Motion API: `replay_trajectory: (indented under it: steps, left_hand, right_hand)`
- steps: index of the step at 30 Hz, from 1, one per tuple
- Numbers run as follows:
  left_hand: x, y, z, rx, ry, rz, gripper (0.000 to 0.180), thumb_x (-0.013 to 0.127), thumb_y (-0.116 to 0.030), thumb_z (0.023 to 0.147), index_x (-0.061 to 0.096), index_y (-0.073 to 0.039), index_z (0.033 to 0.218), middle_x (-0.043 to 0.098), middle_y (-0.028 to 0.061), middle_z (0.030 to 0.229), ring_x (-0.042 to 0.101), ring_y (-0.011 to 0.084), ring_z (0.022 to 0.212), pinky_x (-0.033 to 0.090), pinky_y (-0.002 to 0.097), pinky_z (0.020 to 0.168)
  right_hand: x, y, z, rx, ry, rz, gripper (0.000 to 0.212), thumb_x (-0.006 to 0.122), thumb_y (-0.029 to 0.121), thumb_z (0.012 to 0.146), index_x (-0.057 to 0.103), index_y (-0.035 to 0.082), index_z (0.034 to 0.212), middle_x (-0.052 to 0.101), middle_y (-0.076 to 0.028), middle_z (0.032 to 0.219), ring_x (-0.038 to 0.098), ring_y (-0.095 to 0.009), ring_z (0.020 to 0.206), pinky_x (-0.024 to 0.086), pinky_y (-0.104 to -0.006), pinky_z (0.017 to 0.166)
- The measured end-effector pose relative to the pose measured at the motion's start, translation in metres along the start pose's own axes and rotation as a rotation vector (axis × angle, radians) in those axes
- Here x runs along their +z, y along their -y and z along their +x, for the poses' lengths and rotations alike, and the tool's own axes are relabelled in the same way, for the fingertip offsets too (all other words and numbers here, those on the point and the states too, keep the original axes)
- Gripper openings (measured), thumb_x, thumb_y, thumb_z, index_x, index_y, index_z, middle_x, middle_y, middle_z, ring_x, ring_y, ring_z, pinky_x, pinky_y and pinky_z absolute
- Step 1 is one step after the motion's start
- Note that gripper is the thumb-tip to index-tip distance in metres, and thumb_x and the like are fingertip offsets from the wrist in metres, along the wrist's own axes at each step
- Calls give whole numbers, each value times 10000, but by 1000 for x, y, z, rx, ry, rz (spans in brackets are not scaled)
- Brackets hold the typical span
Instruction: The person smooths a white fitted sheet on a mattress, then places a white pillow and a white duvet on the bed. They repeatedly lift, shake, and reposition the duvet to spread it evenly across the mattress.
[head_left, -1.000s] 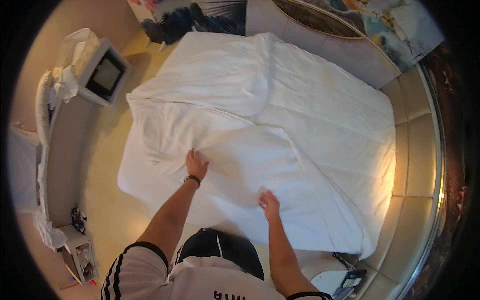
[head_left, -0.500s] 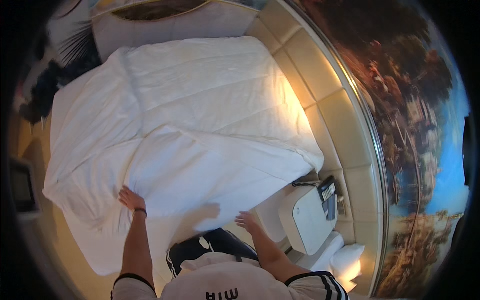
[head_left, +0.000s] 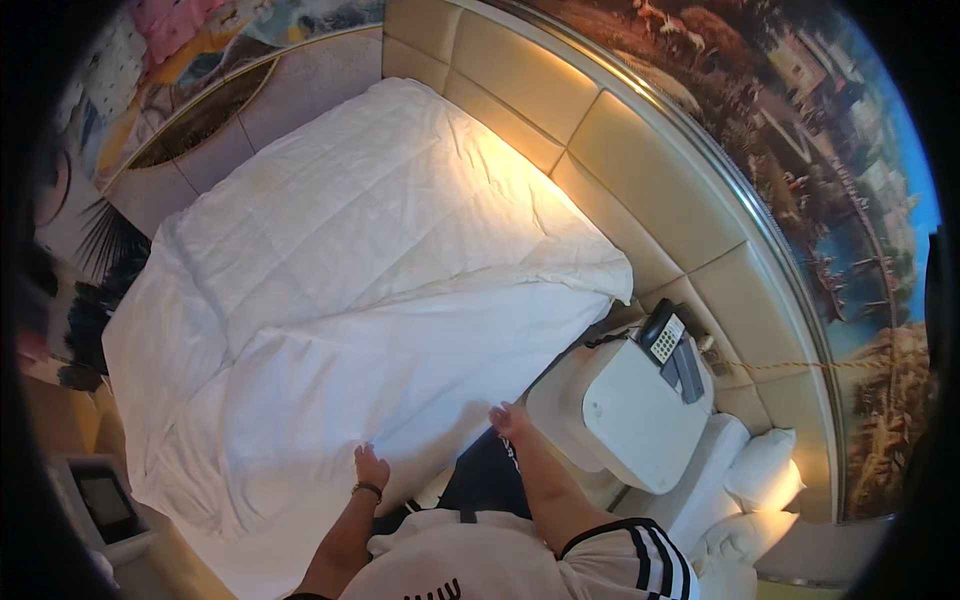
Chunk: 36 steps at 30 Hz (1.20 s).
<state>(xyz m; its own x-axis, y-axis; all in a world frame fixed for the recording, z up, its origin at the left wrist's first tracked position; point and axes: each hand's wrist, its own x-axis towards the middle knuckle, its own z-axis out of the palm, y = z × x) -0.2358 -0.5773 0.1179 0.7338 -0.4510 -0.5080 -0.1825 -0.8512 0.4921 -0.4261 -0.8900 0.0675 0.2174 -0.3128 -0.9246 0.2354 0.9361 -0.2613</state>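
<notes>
A white duvet (head_left: 330, 220) with quilted lines covers most of the bed, and a smooth white sheet (head_left: 330, 370) spreads over its near side in loose folds. My left hand (head_left: 371, 468) is at the sheet's near part, fingers stretched out and apart, nothing seen in it. By the bed's near right edge, close to the white bedside table, is my right hand (head_left: 509, 420). Its fingers look loosely extended beside the sheet, with no grip on it visible. Whether either hand touches the cloth is hard to tell.
The white bedside table (head_left: 640, 420) carries a black telephone (head_left: 662, 332) and stands right of my legs. White pillows (head_left: 762, 470) lie beyond it. A padded beige headboard (head_left: 650, 190) runs along the bed's right side. A small white cabinet with a dark front (head_left: 108, 505) is at lower left.
My left hand has come off the sheet's left part and moved right, nearer my body. My right hand is slightly farther right. The view has turned, and I stand closer to the bedside table.
</notes>
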Motion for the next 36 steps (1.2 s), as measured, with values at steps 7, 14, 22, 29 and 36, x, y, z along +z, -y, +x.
replay_trajectory:
  steps: [7,14,22,29,36]
  left_hand:
    - [60,-95,4,138,119,92,422,591,-105,698,499,42,1083,446,277,1136,391,394,1104,317,432,968]
    - [90,-261,76,414,188,290,463,558,-79,747,422,-8,1184,341,265,1256,347,399,1173,319,436,982]
    - [84,-345,149,393,22,522,598,500,-21,754,288,-20,1313,236,253,1351,311,380,1217,294,454,991]
    - [93,-365,202,546,-159,897,659,489,-89,771,217,-78,1371,159,232,1407,179,347,1308,137,556,1029]
    - [70,-401,250,370,-18,710,835,627,-207,726,140,-101,1395,230,175,1387,223,328,1281,92,592,1019]
  right_hand:
    - [5,96,83,-125,-21,342,278,546,266,837,448,83,1021,524,-85,883,525,-231,856,449,-425,757]
    - [3,184,151,-38,206,708,485,550,296,836,391,65,1231,428,-121,1238,384,-284,1155,289,-475,975]
    - [41,342,103,-331,-101,513,645,556,93,809,185,129,1335,489,-149,1177,440,-265,1121,408,-466,848]
    - [25,401,115,-666,-277,380,761,611,199,780,150,216,1385,408,-112,1255,416,-282,1123,424,-486,819]
    - [5,431,136,-274,13,574,505,538,256,862,353,44,1282,427,-114,1269,404,-273,1160,329,-449,967]
